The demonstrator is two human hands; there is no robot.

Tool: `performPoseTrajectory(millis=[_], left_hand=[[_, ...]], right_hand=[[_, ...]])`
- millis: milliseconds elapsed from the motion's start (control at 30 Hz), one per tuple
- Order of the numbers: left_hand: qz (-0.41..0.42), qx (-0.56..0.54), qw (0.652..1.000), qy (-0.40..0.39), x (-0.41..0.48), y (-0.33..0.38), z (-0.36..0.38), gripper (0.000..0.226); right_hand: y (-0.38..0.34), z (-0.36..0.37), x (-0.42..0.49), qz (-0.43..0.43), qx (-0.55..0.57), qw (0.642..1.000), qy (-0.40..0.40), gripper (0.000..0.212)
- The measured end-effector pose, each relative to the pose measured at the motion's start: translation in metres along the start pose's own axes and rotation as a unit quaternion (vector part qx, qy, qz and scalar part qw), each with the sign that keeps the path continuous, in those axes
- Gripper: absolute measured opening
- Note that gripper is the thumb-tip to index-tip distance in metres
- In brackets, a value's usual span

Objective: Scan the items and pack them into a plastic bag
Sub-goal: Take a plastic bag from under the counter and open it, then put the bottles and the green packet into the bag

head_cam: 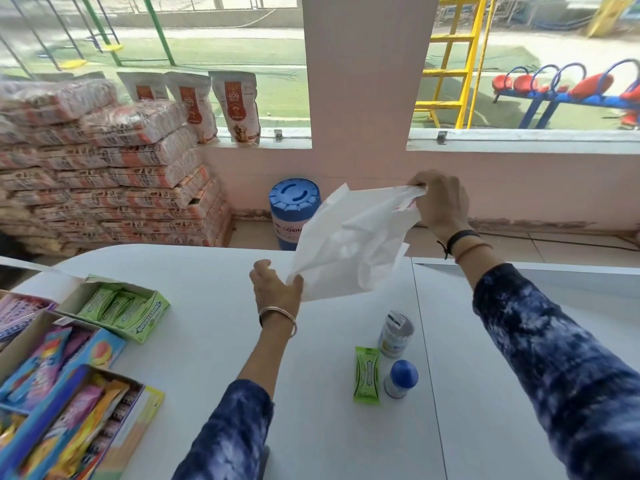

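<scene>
A white plastic bag [349, 242] hangs in the air above the white counter [214, 306]. My right hand [438, 199] pinches its upper handle end, and my left hand [275, 285] grips its lower corner. Below the bag, three items rest on the counter: a green gum pack [367, 374] lying flat, a small white tin [395, 334] with an open top, and a white bottle with a blue cap [401, 378] standing upright. No scanner is in view.
Open display boxes sit at the left: a green gum box [119, 308] and boxes of colourful sweets [52, 393]. Behind the counter are stacked feed sacks [104, 168], dog biscuit pouches [237, 105] on the sill and a blue-lidded drum [294, 209] on the floor.
</scene>
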State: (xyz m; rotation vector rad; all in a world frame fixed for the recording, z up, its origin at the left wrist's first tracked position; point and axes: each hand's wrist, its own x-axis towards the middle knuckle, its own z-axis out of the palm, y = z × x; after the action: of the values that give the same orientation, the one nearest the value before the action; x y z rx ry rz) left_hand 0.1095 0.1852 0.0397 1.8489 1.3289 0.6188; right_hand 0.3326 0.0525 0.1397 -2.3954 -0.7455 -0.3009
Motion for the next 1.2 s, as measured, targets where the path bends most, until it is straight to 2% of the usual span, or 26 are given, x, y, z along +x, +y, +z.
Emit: performPoseTrajectory(millis=[33, 67, 133, 167, 233, 300, 333, 400, 433, 467, 500, 567, 600, 667, 733, 833, 933, 967, 1000, 1067, 1100, 1167, 1200], left_hand=[[0.071, 0.05, 0.996, 0.027, -0.005, 0.002, 0.009, 0.063], [0.152, 0.094, 0.983, 0.048, -0.011, 0.007, 0.015, 0.068], [0.287, 0.147, 0.945, 0.059, -0.014, 0.015, 0.026, 0.05], [0.324, 0.144, 0.934, 0.046, -0.015, 0.021, 0.031, 0.035], [0.344, 0.113, 0.932, -0.002, -0.015, 0.03, 0.036, 0.013], [0.304, 0.059, 0.95, -0.039, -0.014, 0.035, 0.038, 0.004], [0.267, 0.029, 0.962, -0.048, -0.013, 0.036, 0.038, 0.006], [0.193, -0.036, 0.978, -0.074, -0.01, 0.039, 0.033, 0.02], [0.159, -0.085, 0.978, -0.102, -0.009, 0.04, 0.029, 0.024], [0.12, -0.155, 0.97, -0.141, -0.008, 0.043, 0.024, 0.022], [0.077, -0.242, 0.949, -0.187, -0.007, 0.046, 0.019, 0.018], [-0.008, -0.388, 0.882, -0.265, -0.001, 0.049, 0.008, 0.016], [-0.034, -0.419, 0.863, -0.282, 0.001, 0.05, 0.002, 0.015], [-0.052, -0.408, 0.862, -0.297, 0.006, 0.049, -0.005, 0.014], [-0.036, -0.335, 0.889, -0.311, 0.006, 0.049, -0.005, 0.013], [0.003, -0.206, 0.926, -0.316, 0.001, 0.047, 0.005, 0.014], [0.0, -0.234, 0.917, -0.324, -0.007, 0.046, 0.011, 0.007], [0.003, -0.243, 0.914, -0.324, -0.009, 0.045, 0.012, 0.011], [0.006, -0.248, 0.913, -0.323, -0.012, 0.043, 0.013, 0.015], [0.008, -0.258, 0.911, -0.322, -0.017, 0.042, 0.014, 0.015], [0.005, -0.262, 0.91, -0.322, -0.019, 0.041, 0.014, 0.011], [-0.001, -0.264, 0.911, -0.316, -0.023, 0.042, 0.013, 0.006], [-0.006, -0.258, 0.915, -0.311, -0.024, 0.042, 0.013, 0.011]], right_hand=[[-0.002, 0.004, 0.002, -0.019, 0.005, 1.0, -0.008, 0.035], [-0.005, 0.009, -0.001, -0.042, 0.006, 0.999, -0.017, 0.035], [-0.012, 0.021, -0.008, -0.076, 0.002, 0.996, -0.036, 0.035], [-0.014, 0.025, -0.01, -0.083, -0.003, 0.996, -0.043, 0.035], [-0.015, 0.032, -0.013, -0.083, -0.01, 0.995, -0.054, 0.036], [-0.013, 0.034, -0.018, -0.085, -0.032, 0.995, -0.03, 0.035], [-0.012, 0.034, -0.023, -0.117, -0.052, 0.992, 0.001, 0.034], [-0.013, 0.036, -0.04, -0.234, -0.037, 0.97, 0.052, 0.027], [-0.015, 0.039, -0.05, -0.294, -0.014, 0.955, 0.043, 0.019], [-0.014, 0.043, -0.059, -0.331, 0.0, 0.943, 0.0, 0.013], [-0.011, 0.047, -0.064, -0.328, -0.002, 0.943, -0.06, 0.018], [0.006, 0.056, -0.063, -0.236, -0.089, 0.949, -0.189, 0.038], [0.018, 0.058, -0.059, -0.191, -0.161, 0.941, -0.229, 0.053], [0.039, 0.057, -0.05, -0.121, -0.267, 0.922, -0.254, 0.076], [0.051, 0.055, -0.045, -0.086, -0.283, 0.928, -0.227, 0.078], [0.049, 0.046, -0.058, -0.107, -0.193, 0.958, -0.182, 0.065], [0.042, 0.026, -0.095, -0.195, -0.088, 0.974, -0.074, 0.044], [0.039, 0.017, -0.108, -0.209, -0.068, 0.971, -0.091, 0.04], [0.037, 0.01, -0.121, -0.203, -0.058, 0.966, -0.152, 0.041], [0.036, 0.003, -0.141, -0.145, -0.088, 0.932, -0.322, 0.051], [0.037, 0.004, -0.146, -0.123, -0.112, 0.914, -0.37, 0.055], [0.041, 0.006, -0.153, -0.104, -0.124, 0.909, -0.383, 0.053], [0.042, 0.006, -0.154, -0.098, -0.117, 0.913, -0.379, 0.049]])
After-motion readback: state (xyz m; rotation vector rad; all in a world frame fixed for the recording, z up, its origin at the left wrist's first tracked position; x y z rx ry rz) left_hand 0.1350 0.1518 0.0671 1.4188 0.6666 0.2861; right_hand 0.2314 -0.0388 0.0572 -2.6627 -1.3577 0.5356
